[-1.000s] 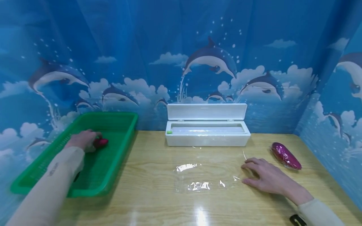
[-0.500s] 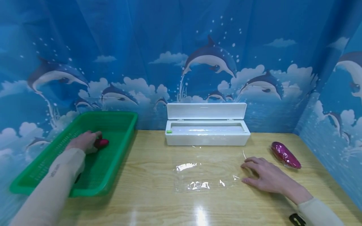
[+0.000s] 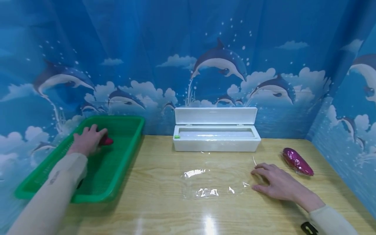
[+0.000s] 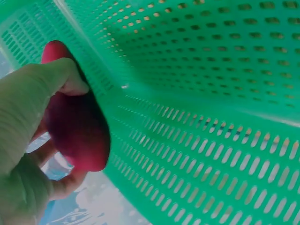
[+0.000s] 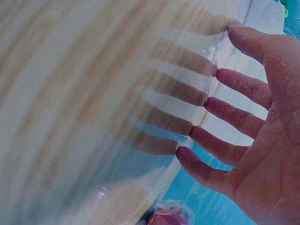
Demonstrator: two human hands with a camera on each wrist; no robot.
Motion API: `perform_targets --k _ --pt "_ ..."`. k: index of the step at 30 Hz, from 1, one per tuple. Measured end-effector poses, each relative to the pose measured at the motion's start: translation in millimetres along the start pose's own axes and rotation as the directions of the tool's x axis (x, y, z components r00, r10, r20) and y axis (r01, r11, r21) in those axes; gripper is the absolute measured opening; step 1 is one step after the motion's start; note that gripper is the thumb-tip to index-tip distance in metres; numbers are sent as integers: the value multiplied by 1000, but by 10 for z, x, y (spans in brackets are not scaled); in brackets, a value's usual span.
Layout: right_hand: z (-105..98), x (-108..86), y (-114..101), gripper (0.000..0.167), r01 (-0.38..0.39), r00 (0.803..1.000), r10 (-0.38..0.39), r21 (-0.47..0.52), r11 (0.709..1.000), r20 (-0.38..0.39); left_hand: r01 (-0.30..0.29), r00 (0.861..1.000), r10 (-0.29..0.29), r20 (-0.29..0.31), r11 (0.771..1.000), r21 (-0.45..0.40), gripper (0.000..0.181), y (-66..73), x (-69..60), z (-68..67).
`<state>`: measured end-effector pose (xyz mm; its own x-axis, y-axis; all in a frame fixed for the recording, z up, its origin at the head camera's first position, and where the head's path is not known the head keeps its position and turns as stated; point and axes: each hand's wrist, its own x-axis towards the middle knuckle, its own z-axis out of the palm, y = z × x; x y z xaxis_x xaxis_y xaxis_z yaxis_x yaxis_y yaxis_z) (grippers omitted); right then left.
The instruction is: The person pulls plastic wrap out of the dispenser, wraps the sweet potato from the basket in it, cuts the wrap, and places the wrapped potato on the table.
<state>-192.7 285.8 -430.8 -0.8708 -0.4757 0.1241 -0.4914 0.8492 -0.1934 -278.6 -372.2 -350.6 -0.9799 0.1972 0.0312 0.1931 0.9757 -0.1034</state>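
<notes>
In the head view my left hand (image 3: pixel 86 141) reaches into a green basket (image 3: pixel 140 130) at the left. It grips a smooth purple-red sweet potato (image 4: pixel 77 129), thumb on one side and fingers round the other in the left wrist view. Most of the sweet potato is hidden behind the hand from above. My right hand (image 3: pixel 277 182) rests its spread fingertips on the wooden table, at the right end of a sheet of clear cling film (image 3: pixel 194 173) lying flat. A second sweet potato (image 3: pixel 297 162), wrapped in shiny film, lies beyond that hand.
A white cling film dispenser (image 3: pixel 216 145) stands at the back of the table, lid raised and a green slider (image 3: pixel 176 137) at its left end. Blue dolphin-print curtains (image 3: pixel 152 42) rise right behind the table and along its right side.
My left hand has shifted slightly up inside the basket, its fingers more spread, and the sweet potato has moved up a little with it. The right hand stays where it was.
</notes>
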Motion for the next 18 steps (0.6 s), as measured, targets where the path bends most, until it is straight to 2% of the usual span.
perform_targets --k 10,18 --pt "8 1 6 51 -1 1000 1 -1 1000 -6 16 990 -2 -144 996 90 61 148 30 -257" --pt "-3 -1 -11 53 -7 1000 6 9 1000 19 22 963 8 -271 994 107 66 362 -50 -464"
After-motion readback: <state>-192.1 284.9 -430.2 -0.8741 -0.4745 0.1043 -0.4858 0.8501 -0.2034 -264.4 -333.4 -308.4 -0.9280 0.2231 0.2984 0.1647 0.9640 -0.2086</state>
